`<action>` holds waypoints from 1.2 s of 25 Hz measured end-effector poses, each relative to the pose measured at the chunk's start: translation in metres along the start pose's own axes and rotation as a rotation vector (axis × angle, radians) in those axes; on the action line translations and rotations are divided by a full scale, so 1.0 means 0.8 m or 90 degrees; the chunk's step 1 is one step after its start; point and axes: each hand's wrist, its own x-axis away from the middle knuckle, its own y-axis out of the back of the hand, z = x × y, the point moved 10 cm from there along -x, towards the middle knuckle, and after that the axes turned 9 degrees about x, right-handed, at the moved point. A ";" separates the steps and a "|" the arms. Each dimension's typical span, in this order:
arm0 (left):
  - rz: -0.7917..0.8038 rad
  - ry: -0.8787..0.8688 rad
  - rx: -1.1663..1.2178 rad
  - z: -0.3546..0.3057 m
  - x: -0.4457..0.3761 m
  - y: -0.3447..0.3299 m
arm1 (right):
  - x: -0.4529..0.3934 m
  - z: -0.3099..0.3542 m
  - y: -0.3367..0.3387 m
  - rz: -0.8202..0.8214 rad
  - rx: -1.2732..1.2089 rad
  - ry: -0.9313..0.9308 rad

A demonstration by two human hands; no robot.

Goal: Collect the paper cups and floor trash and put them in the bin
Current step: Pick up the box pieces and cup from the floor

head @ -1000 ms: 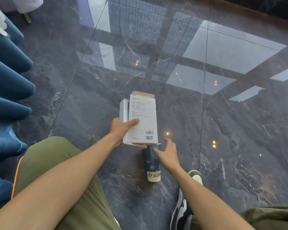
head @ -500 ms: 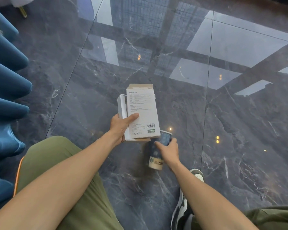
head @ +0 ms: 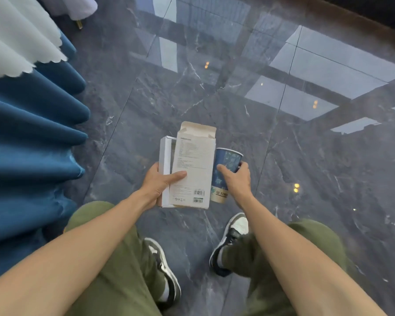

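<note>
In the head view, at the centre of the frame, two flattened cartons are clasped in the left hand [head: 156,183]: a printed carton [head: 193,169] with its top flap open, the thumb pressed across its face, and a plain white box [head: 165,169] tucked behind it at the left. Just to the right, a blue paper cup [head: 225,165] is grasped around its middle by the right hand [head: 236,182], mouth tilted toward the upper right; its inside cannot be seen. Cup and carton are touching, above the dark marble floor [head: 306,201]. Blue drapery [head: 32,144] fills the left edge.
</note>
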 end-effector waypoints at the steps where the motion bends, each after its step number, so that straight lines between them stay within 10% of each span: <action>1: 0.008 0.006 0.008 -0.017 0.039 -0.007 | 0.036 0.020 0.014 0.002 0.021 0.003; 15: 0.014 0.015 0.120 -0.167 0.496 0.052 | 0.487 0.198 0.111 -0.042 0.114 0.007; 30: -0.203 -0.039 0.195 0.023 0.779 0.310 | 0.769 0.098 -0.038 0.150 0.168 0.163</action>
